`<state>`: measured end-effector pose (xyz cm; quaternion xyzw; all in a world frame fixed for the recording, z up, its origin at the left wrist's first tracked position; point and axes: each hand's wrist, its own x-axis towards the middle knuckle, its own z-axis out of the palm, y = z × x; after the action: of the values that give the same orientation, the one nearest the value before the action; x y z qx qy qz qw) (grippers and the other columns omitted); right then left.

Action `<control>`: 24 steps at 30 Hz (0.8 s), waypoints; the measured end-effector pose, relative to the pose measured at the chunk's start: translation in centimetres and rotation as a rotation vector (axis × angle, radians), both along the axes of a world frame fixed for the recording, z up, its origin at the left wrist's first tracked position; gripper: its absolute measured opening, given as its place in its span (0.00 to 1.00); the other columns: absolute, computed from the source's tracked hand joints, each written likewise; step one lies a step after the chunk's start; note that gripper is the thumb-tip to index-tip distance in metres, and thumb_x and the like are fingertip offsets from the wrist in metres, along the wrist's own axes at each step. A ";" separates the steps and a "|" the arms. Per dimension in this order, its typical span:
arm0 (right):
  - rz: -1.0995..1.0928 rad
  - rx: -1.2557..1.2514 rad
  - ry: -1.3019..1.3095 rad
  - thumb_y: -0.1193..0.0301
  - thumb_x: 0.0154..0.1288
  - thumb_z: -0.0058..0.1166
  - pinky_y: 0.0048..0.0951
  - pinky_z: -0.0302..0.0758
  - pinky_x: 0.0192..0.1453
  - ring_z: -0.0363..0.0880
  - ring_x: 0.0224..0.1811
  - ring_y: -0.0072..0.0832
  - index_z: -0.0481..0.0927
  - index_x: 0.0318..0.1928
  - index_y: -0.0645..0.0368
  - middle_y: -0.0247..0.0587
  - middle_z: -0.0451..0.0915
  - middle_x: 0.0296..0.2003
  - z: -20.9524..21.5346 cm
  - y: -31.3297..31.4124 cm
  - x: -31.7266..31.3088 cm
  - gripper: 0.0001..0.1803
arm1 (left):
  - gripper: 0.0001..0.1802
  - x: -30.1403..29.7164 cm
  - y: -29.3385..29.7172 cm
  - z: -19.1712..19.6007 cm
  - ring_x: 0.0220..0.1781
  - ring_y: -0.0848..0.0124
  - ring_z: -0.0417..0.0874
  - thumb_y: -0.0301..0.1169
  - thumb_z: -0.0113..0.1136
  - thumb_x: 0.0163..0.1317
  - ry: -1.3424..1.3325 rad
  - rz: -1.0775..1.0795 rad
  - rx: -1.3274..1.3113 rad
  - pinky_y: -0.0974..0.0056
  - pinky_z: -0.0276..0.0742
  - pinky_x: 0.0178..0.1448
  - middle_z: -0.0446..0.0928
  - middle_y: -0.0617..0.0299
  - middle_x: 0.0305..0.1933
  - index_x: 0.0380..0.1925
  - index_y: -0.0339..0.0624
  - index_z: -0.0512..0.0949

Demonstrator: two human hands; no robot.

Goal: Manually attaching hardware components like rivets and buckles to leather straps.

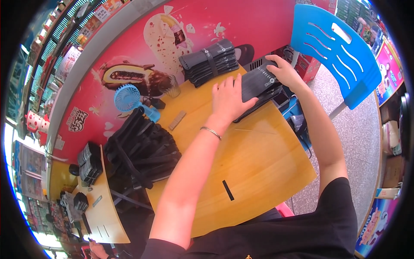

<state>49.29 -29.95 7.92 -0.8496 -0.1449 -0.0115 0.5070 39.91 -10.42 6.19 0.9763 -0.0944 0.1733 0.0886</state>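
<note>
A stack of flat black packages (258, 84) with white print lies at the far right corner of the yellow table. My left hand (228, 101), wearing a thin bracelet, rests at the stack's left end with fingers spread and thumb along its near edge. At the right end is my right hand (284, 74), its fingers apart and reaching over the corner. Neither hand visibly closes around the stack; the undersides of both are hidden. Just beyond, a similar bundle of black packages (200, 64) is bound by a dark band and stands near the pink wall.
A heap of black straps (144, 149) covers the table's left side, beside a light blue fan (129, 101). A small brown block (177, 120) and a short black strip (228, 190) lie on the table (258, 164). At right stands a blue chair (336, 52). Another person's hand (98, 249) shows lower left.
</note>
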 end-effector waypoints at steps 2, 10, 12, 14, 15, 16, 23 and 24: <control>0.052 0.097 0.216 0.69 0.64 0.49 0.26 0.70 0.53 0.75 0.47 0.25 0.72 0.57 0.58 0.41 0.77 0.48 1.2 0.2 -0.7 0.20 | 0.48 0.1 0.1 -0.3 0.59 0.54 0.71 0.60 0.62 0.46 -0.015 0.008 0.015 0.49 0.60 0.63 0.71 0.50 0.55 0.60 0.36 0.66; 0.072 -0.040 -0.087 0.71 0.65 0.48 0.22 0.71 0.49 0.74 0.44 0.20 0.74 0.50 0.60 0.37 0.77 0.41 -1.2 -0.6 -0.2 0.14 | 0.47 0.1 0.3 -0.6 0.61 0.51 0.70 0.60 0.63 0.45 -0.004 -0.006 0.017 0.47 0.60 0.64 0.71 0.52 0.57 0.61 0.42 0.66; 0.058 -0.067 -0.082 0.72 0.65 0.48 0.22 0.71 0.48 0.74 0.44 0.20 0.74 0.47 0.60 0.37 0.78 0.40 -1.3 -0.4 -0.1 0.11 | 0.46 0.0 0.5 -0.8 0.60 0.51 0.71 0.59 0.63 0.45 -0.051 -0.022 0.005 0.47 0.60 0.64 0.71 0.52 0.57 0.61 0.44 0.66; 0.047 0.028 -0.088 0.67 0.61 0.54 0.29 0.72 0.46 0.78 0.41 0.30 0.76 0.44 0.62 0.43 0.80 0.37 -1.5 -0.2 0.7 0.14 | 0.46 0.1 0.6 -0.9 0.59 0.51 0.71 0.59 0.64 0.45 -0.047 -0.026 -0.006 0.47 0.61 0.63 0.71 0.53 0.56 0.60 0.44 0.67; 0.045 0.026 -0.089 0.67 0.61 0.54 0.29 0.72 0.46 0.78 0.41 0.30 0.76 0.44 0.62 0.43 0.80 0.37 -1.8 -0.3 1.1 0.14 | 0.45 0.2 0.5 -0.8 0.59 0.52 0.71 0.59 0.64 0.45 -0.045 -0.031 -0.017 0.48 0.61 0.62 0.72 0.53 0.56 0.60 0.45 0.67; 0.064 0.073 -0.078 0.66 0.60 0.56 0.28 0.72 0.45 0.78 0.40 0.28 0.76 0.43 0.61 0.42 0.80 0.36 -2.1 -0.6 1.5 0.14 | 0.45 0.2 0.4 -0.7 0.59 0.52 0.71 0.59 0.64 0.45 -0.045 -0.032 -0.018 0.48 0.61 0.62 0.72 0.53 0.56 0.60 0.45 0.67; 0.175 0.040 0.125 0.64 0.57 0.63 0.22 0.70 0.42 0.74 0.37 0.20 0.75 0.39 0.62 0.35 0.77 0.33 0.4 0.5 1.4 0.16 | 0.45 0.0 0.5 -0.8 0.56 0.57 0.73 0.58 0.66 0.43 -0.069 -0.029 -0.006 0.52 0.64 0.58 0.73 0.55 0.52 0.59 0.45 0.68; 0.175 0.040 0.124 0.64 0.57 0.63 0.22 0.70 0.42 0.74 0.37 0.20 0.75 0.39 0.62 0.35 0.77 0.33 0.3 0.5 1.6 0.16 | 0.45 0.0 0.5 -0.7 0.55 0.58 0.74 0.58 0.66 0.42 -0.059 -0.025 -0.018 0.52 0.64 0.58 0.73 0.55 0.51 0.58 0.45 0.68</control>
<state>50.86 -29.43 8.27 -0.8225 -0.1867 0.0824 0.5309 39.94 -9.97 5.49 0.9687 -0.1079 0.2017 0.0965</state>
